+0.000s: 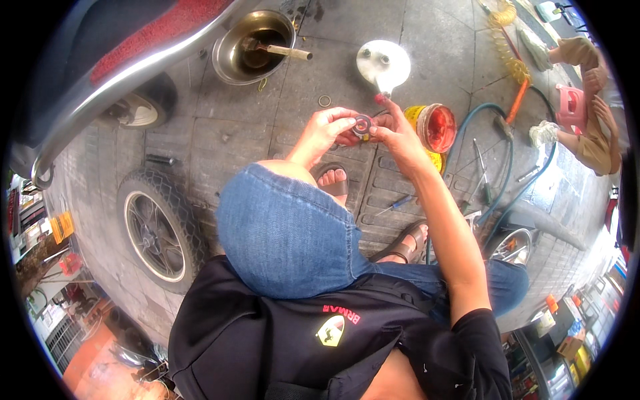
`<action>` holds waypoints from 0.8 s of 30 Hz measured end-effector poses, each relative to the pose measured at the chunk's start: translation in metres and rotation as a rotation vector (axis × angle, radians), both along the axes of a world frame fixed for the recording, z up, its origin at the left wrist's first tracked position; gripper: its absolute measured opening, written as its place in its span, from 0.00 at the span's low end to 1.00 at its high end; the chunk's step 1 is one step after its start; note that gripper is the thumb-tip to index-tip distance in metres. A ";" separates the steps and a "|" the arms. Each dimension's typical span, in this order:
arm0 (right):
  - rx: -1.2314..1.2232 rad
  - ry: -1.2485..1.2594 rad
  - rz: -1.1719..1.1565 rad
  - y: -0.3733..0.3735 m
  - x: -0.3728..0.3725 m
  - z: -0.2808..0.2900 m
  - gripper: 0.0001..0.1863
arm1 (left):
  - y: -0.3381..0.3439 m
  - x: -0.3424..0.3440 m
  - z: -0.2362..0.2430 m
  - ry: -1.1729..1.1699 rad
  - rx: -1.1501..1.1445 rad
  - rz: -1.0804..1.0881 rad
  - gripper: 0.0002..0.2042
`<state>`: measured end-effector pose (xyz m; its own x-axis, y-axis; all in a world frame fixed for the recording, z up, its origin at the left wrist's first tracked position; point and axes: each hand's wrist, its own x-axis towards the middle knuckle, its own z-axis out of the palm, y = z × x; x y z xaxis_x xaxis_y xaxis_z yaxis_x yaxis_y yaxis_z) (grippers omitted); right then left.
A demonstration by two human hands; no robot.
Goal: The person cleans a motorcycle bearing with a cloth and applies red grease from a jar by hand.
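Note:
Between my two hands is a small dark ring that looks like a bearing (362, 125), with reddish grease about its middle. My left hand (328, 132) pinches its left side between thumb and fingers. On the other side, my right hand (395, 133) grips it with the thumb and lower fingers, while its index finger stretches up and away. A red dab, apparently grease, shows by that fingertip. Just beyond lies a pale round brake plate (393, 63) with an arm. An open tub of red grease (439, 127) stands right of my right hand.
A metal bowl (223, 57) with a brush in it sits far left. Another small ring (325, 101) lies on the paving. A spoked wheel (157, 230) is at left, a screwdriver (397, 204) near my feet. Hoses (512, 180) curve at right, near another person (597, 143) and a pink stool (571, 107).

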<state>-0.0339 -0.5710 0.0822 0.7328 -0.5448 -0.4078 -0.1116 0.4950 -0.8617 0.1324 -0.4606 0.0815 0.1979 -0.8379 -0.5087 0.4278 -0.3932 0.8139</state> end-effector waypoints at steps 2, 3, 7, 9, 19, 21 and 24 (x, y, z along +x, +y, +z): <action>-0.015 -0.004 0.007 0.000 0.000 0.002 0.40 | -0.001 0.002 0.000 -0.015 -0.006 -0.010 0.15; -0.029 0.004 0.004 0.000 0.000 0.002 0.40 | -0.001 0.002 0.000 -0.023 -0.008 -0.014 0.14; -0.078 0.004 -0.016 0.001 0.000 -0.002 0.39 | -0.001 0.000 -0.002 -0.040 -0.029 -0.042 0.15; -0.097 0.008 -0.033 0.002 -0.001 -0.007 0.39 | -0.001 -0.001 -0.001 -0.047 -0.042 -0.048 0.16; -0.198 0.101 -0.066 0.007 0.005 -0.009 0.37 | -0.002 -0.004 0.004 -0.100 -0.009 -0.034 0.13; -0.239 0.118 -0.049 0.006 0.004 -0.011 0.37 | -0.004 -0.004 0.003 -0.123 0.007 -0.041 0.13; -0.330 0.151 -0.016 0.004 0.003 -0.014 0.38 | -0.006 -0.005 -0.001 -0.091 0.013 -0.023 0.13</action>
